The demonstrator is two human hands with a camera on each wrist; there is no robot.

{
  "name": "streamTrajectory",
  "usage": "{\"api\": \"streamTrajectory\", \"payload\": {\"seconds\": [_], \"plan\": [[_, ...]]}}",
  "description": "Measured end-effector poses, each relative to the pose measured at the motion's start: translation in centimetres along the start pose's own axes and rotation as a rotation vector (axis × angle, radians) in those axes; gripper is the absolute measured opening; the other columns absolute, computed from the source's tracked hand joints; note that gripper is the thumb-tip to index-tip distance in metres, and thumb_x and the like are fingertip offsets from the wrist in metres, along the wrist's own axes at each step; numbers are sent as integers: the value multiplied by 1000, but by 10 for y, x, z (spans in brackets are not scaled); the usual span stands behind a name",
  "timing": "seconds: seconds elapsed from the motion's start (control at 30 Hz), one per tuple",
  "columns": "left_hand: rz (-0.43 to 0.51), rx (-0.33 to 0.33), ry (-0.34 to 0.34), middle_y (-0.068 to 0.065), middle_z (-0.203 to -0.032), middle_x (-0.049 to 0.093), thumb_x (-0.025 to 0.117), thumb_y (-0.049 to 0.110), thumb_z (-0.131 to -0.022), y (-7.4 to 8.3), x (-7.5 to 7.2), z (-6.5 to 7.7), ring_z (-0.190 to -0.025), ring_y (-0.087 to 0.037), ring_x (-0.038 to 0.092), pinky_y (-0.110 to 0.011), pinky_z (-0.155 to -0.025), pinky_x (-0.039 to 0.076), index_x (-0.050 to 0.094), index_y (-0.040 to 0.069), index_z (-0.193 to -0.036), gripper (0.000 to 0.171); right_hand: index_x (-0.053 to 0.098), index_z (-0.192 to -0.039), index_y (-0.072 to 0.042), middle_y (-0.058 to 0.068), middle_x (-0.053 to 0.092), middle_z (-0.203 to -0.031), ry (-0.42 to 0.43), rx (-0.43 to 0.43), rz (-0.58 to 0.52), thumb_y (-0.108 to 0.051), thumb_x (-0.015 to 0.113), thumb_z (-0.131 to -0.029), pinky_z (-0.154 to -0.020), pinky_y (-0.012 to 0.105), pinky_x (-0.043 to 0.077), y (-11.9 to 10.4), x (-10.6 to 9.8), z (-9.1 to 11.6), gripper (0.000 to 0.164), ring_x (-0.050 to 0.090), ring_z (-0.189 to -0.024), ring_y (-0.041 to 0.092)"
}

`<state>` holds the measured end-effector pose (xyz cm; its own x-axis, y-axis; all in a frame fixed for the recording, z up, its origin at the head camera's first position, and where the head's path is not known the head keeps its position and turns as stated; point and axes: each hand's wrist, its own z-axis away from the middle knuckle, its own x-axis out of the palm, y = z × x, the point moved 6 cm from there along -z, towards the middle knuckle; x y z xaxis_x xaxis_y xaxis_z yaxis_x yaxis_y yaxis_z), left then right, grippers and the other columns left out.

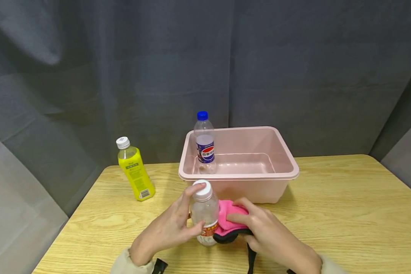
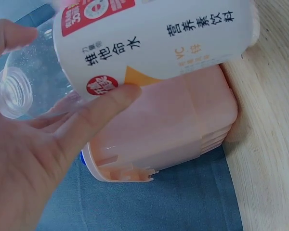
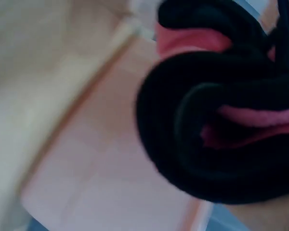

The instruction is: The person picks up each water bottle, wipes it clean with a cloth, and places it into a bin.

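Observation:
My left hand (image 1: 171,226) grips a clear plastic bottle (image 1: 204,211) with a white top, its index finger up at the top and its thumb along the side. Close up in the left wrist view, the bottle's white label (image 2: 154,53) carries red and black print. From the right, my right hand (image 1: 272,234) pinches a pink cloth (image 1: 230,213) edged in black, held against the bottle's side. A black strap hangs below it. In the right wrist view, the black edge (image 3: 159,125) folds round the pink fabric, and most of that hand is hidden.
Just behind the hands stands a pink plastic bin (image 1: 239,177), with a blue-capped bottle (image 1: 204,146) upright in its left end. A yellow bottle (image 1: 136,173) with a white cap stands farther left on the wooden table (image 1: 346,213). Grey curtain (image 1: 294,76) hangs behind.

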<state>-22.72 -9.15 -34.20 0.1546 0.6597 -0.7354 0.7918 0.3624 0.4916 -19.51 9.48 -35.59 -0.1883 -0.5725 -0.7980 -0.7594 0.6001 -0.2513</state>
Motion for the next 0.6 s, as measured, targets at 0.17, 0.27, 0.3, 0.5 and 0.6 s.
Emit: {"api": "streamTrajectory", "payload": {"seconds": [0.17,0.27,0.3,0.5,0.6], "plan": [[20,6,-5,-19,-128,54,71,-3,-85,0,1,-1,-105,-24,62,-33,-83,59,21,14,-149,82,76,-104,-20,5,60,-109,-228,55,32,4,83,-68,-76,39,59,10,30,9,44,63,-84,17],[36,-8,-16,-19,-128,53,70,-3,-87,0,1,-1,-106,-25,61,-32,-83,59,20,15,-150,82,77,-105,-20,2,58,-106,-245,64,41,4,81,-68,-75,40,59,13,34,11,44,61,-84,15],[41,-11,-20,-20,-129,52,69,-3,-87,0,1,-1,-106,-26,61,-32,-83,59,20,16,-150,82,78,-105,-21,1,58,-104,-243,65,38,4,81,-67,-74,39,58,14,34,11,45,60,-83,14],[26,-15,-14,-19,-128,54,71,-3,-86,0,0,-1,-105,-25,62,-33,-83,59,21,15,-149,82,78,-106,-20,3,60,-106,-257,58,35,4,83,-68,-76,39,59,14,32,10,45,63,-84,16],[13,-11,-1,-18,-126,55,72,-1,-85,1,1,-1,-105,-24,62,-33,-84,59,22,14,-148,83,77,-105,-21,4,60,-107,-257,55,37,3,84,-67,-75,38,59,13,27,9,45,64,-84,17]]}}
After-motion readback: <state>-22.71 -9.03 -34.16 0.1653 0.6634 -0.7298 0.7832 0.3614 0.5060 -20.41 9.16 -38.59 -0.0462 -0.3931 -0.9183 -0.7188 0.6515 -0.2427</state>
